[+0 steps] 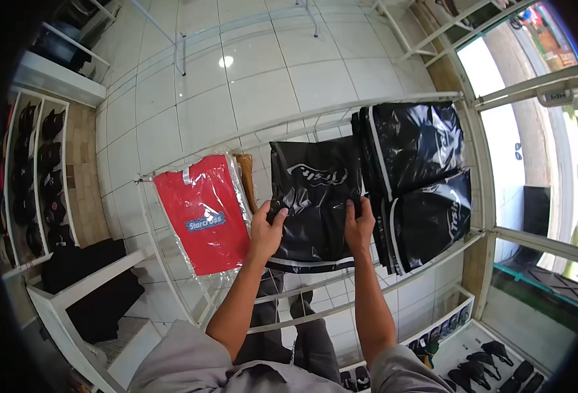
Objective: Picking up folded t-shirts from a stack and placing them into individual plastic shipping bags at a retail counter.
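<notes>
A glossy black plastic bag [318, 216] with white lettering and a pale strip along its near edge lies flat over the middle of a white metal rack. My left hand [269, 228] grips its left side, thumb on top and fingers mostly hidden beneath. On the opposite side, my right hand [359, 226] holds the bag the same way. Left of it lies a folded red T-shirt [204, 242] in clear plastic, with a blue printed patch. Close to my right hand are two piles of similar black bags, a far one [413, 150] and a near one [429, 213].
A brown package [247, 180] sits beside the red shirt. The white rack's rail [302, 319] runs between me and the bags. Shelves of caps [52, 164] stand at the left, above dark cloth [92, 288]. Glass doors [531, 242] are at the right, with a low display [492, 360] nearby.
</notes>
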{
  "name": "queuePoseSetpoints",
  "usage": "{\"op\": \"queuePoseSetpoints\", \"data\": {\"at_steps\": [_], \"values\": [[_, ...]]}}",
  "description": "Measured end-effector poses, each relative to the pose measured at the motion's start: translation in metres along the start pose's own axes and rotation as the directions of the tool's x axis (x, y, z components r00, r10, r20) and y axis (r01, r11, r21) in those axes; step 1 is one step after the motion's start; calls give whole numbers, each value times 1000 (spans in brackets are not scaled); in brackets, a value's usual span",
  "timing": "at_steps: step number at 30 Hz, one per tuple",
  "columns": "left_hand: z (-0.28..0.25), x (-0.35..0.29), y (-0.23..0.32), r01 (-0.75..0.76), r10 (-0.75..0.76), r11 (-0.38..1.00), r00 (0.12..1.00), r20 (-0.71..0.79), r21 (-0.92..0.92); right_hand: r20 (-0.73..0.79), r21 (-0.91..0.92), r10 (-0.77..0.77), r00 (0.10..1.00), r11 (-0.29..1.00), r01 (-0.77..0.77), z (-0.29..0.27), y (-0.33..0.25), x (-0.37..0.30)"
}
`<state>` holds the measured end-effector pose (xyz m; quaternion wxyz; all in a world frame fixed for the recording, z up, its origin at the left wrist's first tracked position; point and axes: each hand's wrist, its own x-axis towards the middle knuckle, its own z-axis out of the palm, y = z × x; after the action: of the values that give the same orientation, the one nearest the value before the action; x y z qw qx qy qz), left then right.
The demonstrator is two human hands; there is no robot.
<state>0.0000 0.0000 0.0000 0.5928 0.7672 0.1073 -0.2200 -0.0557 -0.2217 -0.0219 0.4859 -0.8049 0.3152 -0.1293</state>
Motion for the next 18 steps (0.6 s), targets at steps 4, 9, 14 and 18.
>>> {"op": "queuePoseSetpoints", "data": {"at_steps": [4, 9, 14, 18], "values": [[6, -19, 15, -158, 155, 987, 981, -119, -17, 28, 38, -49, 998, 998, 48, -4, 3, 10], [30, -11, -68, 29, -40, 998, 981, -188, -61, 99, 30, -5, 995, 1000, 2, 2, 74, 29], [63, 24, -181, 388, -296, 848, 912, -283, 361, 285, -209, 326, 902, 939, -273, 21, 170, 48], [75, 25, -198, 374, -260, 894, 881, -396, 246, 344, -298, 266, 900, 940, -163, 24, 206, 58]]}}
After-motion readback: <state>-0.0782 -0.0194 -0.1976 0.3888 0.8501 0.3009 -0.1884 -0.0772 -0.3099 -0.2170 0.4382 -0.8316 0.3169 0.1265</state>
